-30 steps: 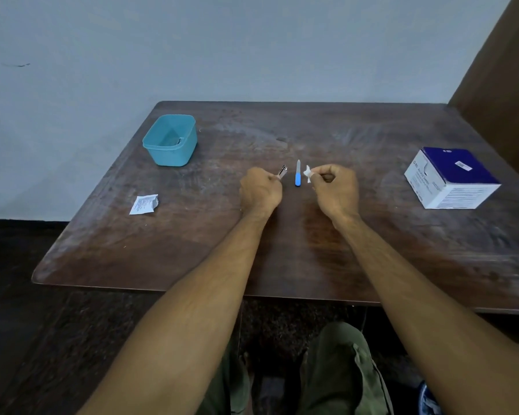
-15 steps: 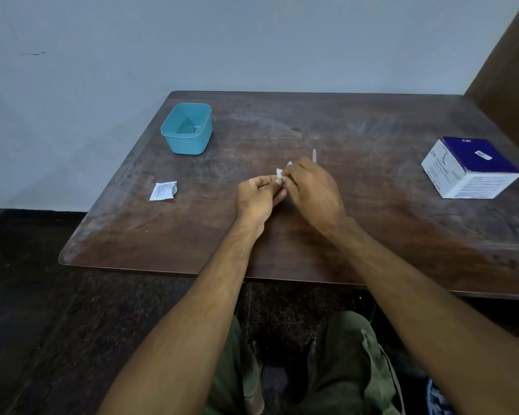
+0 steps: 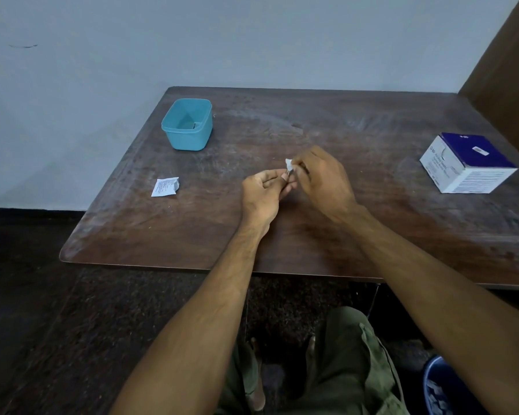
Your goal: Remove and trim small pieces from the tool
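White wipe [image 3: 289,165] pinched in right hand [image 3: 324,178], rubbing small metal tool [image 3: 287,174] gripped by left hand [image 3: 264,194]. Torn packet [image 3: 164,186] left of hands; cleaning underway, prob. not done.

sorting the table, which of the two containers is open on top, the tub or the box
The teal tub at the far left: it has no lid, so its inside shows. The blue and white box at the right is closed.

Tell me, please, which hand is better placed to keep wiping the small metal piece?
Probably the right hand: it pinches the white wipe against the metal piece, which the left hand holds.
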`<state>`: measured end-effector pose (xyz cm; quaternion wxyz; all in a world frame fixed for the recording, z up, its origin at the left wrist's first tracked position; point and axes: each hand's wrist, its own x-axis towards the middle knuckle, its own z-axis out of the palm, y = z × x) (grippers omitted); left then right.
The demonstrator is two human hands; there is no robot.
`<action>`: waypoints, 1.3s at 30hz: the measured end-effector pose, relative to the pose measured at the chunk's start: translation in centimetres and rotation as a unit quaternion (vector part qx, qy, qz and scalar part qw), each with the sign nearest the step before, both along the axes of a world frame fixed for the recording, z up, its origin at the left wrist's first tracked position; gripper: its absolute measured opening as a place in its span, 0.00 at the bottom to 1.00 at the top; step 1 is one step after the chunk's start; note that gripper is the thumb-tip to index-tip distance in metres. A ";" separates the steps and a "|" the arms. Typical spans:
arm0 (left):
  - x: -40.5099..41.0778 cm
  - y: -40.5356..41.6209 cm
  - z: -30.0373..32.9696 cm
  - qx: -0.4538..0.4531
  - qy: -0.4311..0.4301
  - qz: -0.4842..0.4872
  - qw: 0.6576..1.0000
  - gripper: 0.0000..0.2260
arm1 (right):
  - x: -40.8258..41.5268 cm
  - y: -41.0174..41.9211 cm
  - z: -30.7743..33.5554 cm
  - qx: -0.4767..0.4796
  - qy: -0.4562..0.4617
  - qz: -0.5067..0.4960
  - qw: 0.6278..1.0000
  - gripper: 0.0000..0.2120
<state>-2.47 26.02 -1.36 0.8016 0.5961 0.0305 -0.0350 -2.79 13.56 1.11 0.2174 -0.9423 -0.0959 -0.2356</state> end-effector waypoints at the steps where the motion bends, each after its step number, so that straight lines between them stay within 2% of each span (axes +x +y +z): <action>1: 0.0 0.0 0.0 -0.001 -0.003 0.000 1.000 0.05 | 0.2 -0.1 0.3 0.006 -0.003 -0.013 1.000 0.07; 8: 0.1 0.2 -0.2 -0.003 -0.011 0.019 1.000 0.04 | -0.7 0.9 -0.4 -0.041 -0.015 0.037 0.998 0.07; 13: -0.1 -0.1 -0.3 0.013 -0.024 0.034 0.999 0.05 | 0.7 0.1 1.1 -0.029 -0.020 -0.035 0.999 0.10; 15: -0.1 -0.2 -0.6 0.042 -0.039 0.060 0.997 0.05 | 0.8 0.6 1.4 -0.066 -0.009 -0.022 0.998 0.11; 18: -0.1 -0.2 -0.9 0.134 -0.062 0.114 0.982 0.04 | 0.1 1.8 1.0 -0.131 0.019 0.024 0.991 0.12; 21: -0.2 -0.4 -0.8 0.178 -0.083 0.135 0.971 0.05 | 0.5 1.9 1.7 -0.132 0.034 0.004 0.991 0.14; 25: -0.2 -0.5 -1.0 0.191 -0.103 0.151 0.964 0.06 | 1.6 1.5 3.3 -0.144 0.074 -0.039 0.986 0.13; 29: -0.2 -0.4 -1.0 0.202 -0.111 0.165 0.959 0.06 | 0.9 3.2 3.4 -0.203 0.090 0.028 0.975 0.08; 31: -0.3 -0.4 -0.9 0.200 -0.113 0.165 0.959 0.05 | 1.2 3.1 3.6 -0.201 0.086 0.028 0.975 0.09; 33: -0.2 -0.4 -0.9 0.169 -0.099 0.159 0.968 0.05 | 2.1 2.3 3.7 -0.173 0.084 0.004 0.981 0.10; 35: -0.2 -0.3 -0.8 0.113 -0.075 0.149 0.980 0.05 | 3.0 1.4 3.4 -0.090 0.072 -0.008 0.993 0.08; 37: -0.2 -0.1 -0.5 0.024 -0.049 0.130 0.990 0.04 | 3.2 0.9 2.9 0.090 0.071 -0.004 0.993 0.05; 39: -0.1 0.2 -0.2 -0.037 -0.031 0.111 0.993 0.04 | 3.0 0.8 2.1 0.252 0.073 -0.009 0.965 0.04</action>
